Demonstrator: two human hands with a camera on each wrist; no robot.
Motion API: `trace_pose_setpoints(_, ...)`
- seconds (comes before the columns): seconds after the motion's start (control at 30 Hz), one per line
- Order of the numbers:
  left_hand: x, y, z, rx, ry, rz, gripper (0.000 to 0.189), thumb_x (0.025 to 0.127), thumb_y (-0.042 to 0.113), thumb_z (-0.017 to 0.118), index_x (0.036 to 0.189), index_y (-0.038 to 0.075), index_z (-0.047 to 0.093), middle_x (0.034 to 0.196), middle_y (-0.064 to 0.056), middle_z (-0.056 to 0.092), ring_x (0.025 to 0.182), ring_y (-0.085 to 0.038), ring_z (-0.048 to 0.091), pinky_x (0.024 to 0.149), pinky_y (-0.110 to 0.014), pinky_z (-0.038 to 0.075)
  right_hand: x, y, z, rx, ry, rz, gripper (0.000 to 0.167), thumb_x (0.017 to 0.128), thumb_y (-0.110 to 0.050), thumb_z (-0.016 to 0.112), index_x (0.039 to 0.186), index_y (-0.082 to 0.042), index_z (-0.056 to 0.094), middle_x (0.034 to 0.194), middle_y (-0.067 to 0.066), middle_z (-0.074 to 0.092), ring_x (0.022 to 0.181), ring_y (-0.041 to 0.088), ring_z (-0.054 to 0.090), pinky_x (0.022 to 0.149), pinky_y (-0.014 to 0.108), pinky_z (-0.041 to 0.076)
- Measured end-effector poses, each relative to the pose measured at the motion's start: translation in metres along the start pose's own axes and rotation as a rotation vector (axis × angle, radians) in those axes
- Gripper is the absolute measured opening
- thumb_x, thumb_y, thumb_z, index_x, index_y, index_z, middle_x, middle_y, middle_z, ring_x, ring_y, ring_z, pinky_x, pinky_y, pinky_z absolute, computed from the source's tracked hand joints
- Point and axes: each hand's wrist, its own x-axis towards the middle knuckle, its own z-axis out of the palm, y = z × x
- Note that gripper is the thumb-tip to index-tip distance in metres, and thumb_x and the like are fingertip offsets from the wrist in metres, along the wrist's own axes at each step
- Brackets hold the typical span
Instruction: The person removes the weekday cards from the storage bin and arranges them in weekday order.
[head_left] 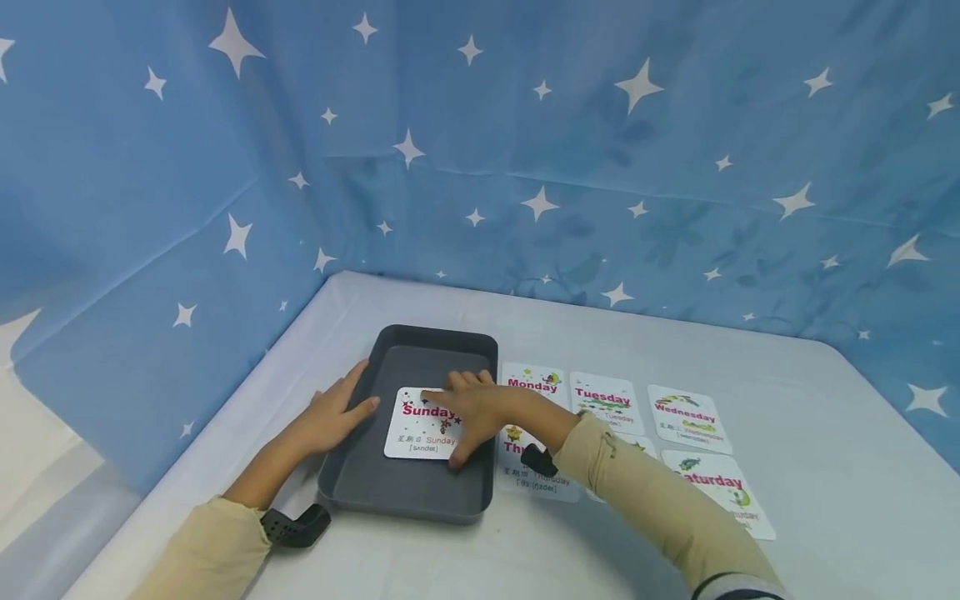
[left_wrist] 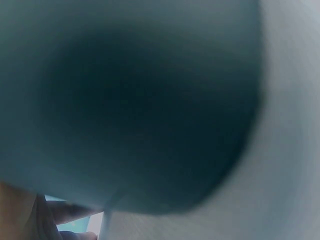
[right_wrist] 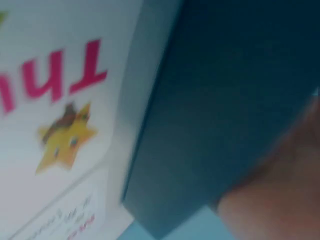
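A dark grey tray lies on the table. My left hand grips its left rim, with the thumb reaching over the edge and the other fingers along the outside. Inside the tray is a white Sunday card, face up. My right hand spans the card's right part, index fingertip near its top edge and thumb at its bottom edge. In the left wrist view the tray's wall covers most of the picture. The right wrist view shows the tray's side beside the Thursday card.
Right of the tray, weekday cards lie in two rows: Monday, Tuesday and Wednesday behind, Thursday and Saturday in front. My right forearm partly hides another card between those two. A blue star-patterned curtain stands behind the white table.
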Motion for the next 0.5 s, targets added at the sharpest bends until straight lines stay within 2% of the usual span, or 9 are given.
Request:
trace_pose_setpoints(0.17,0.001,0.003,0.004,0.003,0.000,-0.004,0.068,0.096,0.037,0.041,0.144,-0.003,0.014,0.144,-0.031,0.023,0.130,-0.051,0.024,0.098,-0.073,0.010,-0.023,0.015,-0.002,0.140,0.106,-0.058,0.090,0.067,-0.052,0.073,0.143,-0.029,0.031,0.133,0.002,0.040,0.121,0.017,0.036,0.094,0.041,0.028)
trace_pose_setpoints(0.3,0.001,0.002,0.002,-0.010,-0.015,0.007,0.069,0.096,0.037,0.041,0.144,-0.003,0.013,0.144,-0.033,0.021,0.130,-0.052,0.023,0.097,-0.073,0.010,-0.046,0.021,-0.005,0.229,0.184,-0.065,0.083,0.068,-0.046,0.074,0.140,-0.029,0.037,0.134,0.001,0.040,0.123,0.017,0.036,0.097,0.045,0.028)
trace_pose_setpoints(0.4,0.001,-0.001,-0.001,-0.028,-0.031,0.022,0.070,0.096,0.038,0.040,0.144,-0.004,0.011,0.144,-0.034,0.019,0.130,-0.053,0.021,0.096,-0.074,0.009,-0.068,0.024,-0.004,0.236,0.194,-0.047,0.080,0.068,-0.045,0.074,0.138,-0.031,0.039,0.138,0.002,0.038,0.126,0.019,0.034,0.100,0.047,0.027)
trace_pose_setpoints(0.5,-0.001,-0.003,-0.001,-0.045,-0.051,0.035,0.071,0.096,0.038,0.039,0.145,-0.003,0.008,0.144,-0.035,0.016,0.129,-0.054,0.019,0.095,-0.074,0.007,-0.099,0.026,0.005,0.229,0.172,-0.011,0.079,0.067,-0.044,0.074,0.138,-0.032,0.040,0.142,0.004,0.034,0.131,0.024,0.030,0.105,0.054,0.022)
